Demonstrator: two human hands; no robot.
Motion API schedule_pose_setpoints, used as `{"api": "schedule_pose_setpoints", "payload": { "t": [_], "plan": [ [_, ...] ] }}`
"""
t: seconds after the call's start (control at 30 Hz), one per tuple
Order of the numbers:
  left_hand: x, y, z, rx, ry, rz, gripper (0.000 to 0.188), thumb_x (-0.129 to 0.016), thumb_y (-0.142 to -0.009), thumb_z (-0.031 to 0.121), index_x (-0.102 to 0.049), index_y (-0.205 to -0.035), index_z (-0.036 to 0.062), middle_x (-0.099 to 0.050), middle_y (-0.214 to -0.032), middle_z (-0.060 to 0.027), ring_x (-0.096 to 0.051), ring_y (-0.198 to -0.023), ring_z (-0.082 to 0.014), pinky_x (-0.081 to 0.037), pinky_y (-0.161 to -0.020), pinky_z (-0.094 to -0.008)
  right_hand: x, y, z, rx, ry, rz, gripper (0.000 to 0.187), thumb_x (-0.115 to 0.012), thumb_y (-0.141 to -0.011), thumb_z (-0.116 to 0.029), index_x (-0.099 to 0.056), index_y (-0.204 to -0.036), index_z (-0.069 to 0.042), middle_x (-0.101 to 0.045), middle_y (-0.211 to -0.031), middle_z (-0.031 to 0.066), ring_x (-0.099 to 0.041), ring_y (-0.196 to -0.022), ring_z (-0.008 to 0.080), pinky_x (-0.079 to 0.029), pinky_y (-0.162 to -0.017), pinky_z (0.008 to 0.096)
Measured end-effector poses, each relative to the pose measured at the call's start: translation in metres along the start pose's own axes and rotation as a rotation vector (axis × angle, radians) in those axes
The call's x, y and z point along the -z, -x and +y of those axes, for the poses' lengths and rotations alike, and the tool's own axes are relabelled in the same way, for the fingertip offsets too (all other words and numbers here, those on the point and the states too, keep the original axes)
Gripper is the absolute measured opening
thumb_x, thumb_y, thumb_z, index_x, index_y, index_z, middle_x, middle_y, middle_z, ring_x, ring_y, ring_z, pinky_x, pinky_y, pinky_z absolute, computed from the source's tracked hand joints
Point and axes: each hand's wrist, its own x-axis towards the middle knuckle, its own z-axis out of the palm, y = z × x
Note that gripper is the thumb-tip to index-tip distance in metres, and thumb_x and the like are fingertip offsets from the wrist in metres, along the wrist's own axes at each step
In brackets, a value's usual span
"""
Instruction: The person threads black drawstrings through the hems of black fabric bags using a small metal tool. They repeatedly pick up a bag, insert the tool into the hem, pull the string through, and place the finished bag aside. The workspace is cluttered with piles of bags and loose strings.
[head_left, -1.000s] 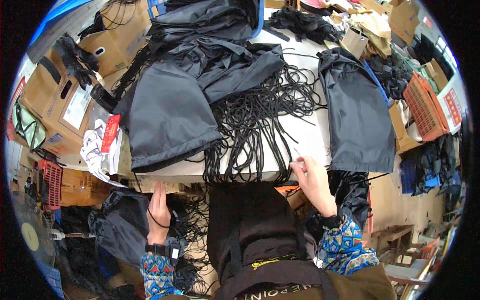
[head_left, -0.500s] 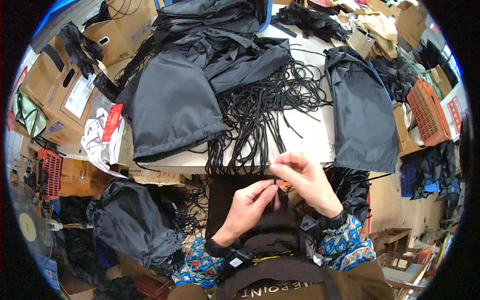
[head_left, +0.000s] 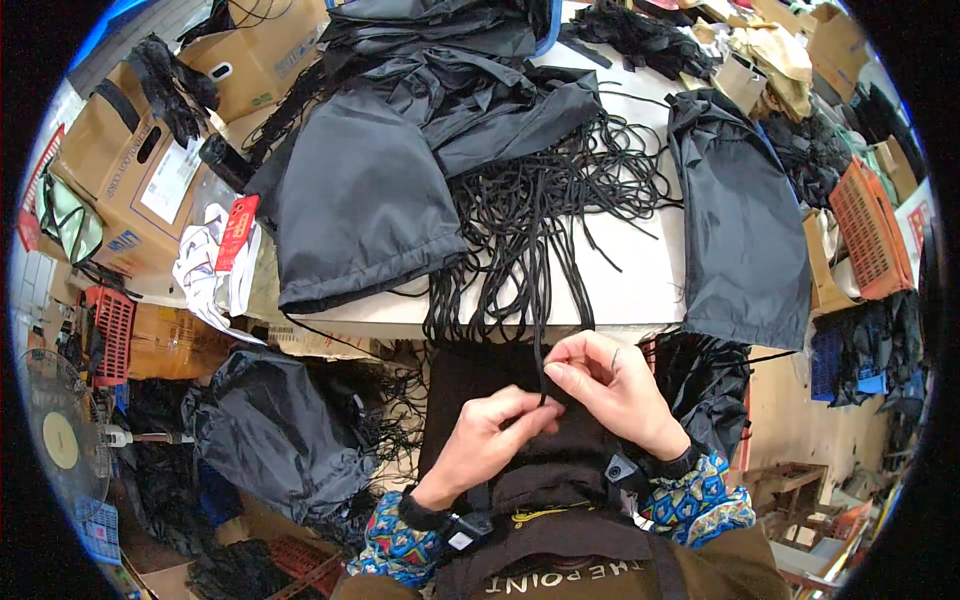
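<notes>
While left hand (head_left: 490, 430) and right hand (head_left: 620, 400) work a black cord (head_left: 539, 350), it's delicate stuff!
Both seem pinched on it, below the table's (head_left: 640, 290) near edge; next should want a steady hold.

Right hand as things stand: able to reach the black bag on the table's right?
Likely yes: the black bag lies on the white table, nothing visibly blocking the right hand. That hand is at a black cord, though, which it may need to release first.
</notes>
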Motion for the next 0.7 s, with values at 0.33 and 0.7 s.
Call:
{"api": "schedule_pose_setpoints", "payload": {
  "t": [0.33,0.7],
  "plan": [
    [0.038,0.042,-0.001,-0.003,1.082,-0.002,0.028,-0.055,-0.093,0.014,-0.053,-0.114,-0.0045,-0.067,-0.098,-0.0217,-0.068,-0.083,-0.0284,-0.056,-0.069,-0.0345,0.004,0.011,-0.010,0.168,0.228,-0.481,0.016,-0.060,-0.088,-0.015,-0.063,-0.092,0.000,-0.065,-0.081,0.0134,-0.065,-0.075,0.0272,-0.050,-0.065,0.0342],
    [0.025,0.022,-0.006,-0.005,1.272,0.176,0.055,-0.051,-0.083,-0.007,-0.033,-0.135,-0.0085,-0.043,-0.137,-0.0209,-0.041,-0.129,-0.0301,-0.045,-0.101,-0.0342,0.005,0.016,0.026,-0.104,0.211,-0.565,0.022,-0.060,-0.090,-0.022,-0.066,-0.096,-0.002,-0.068,-0.080,0.0128,-0.066,-0.073,0.0200,-0.050,-0.067,0.0307]
  ]
}}
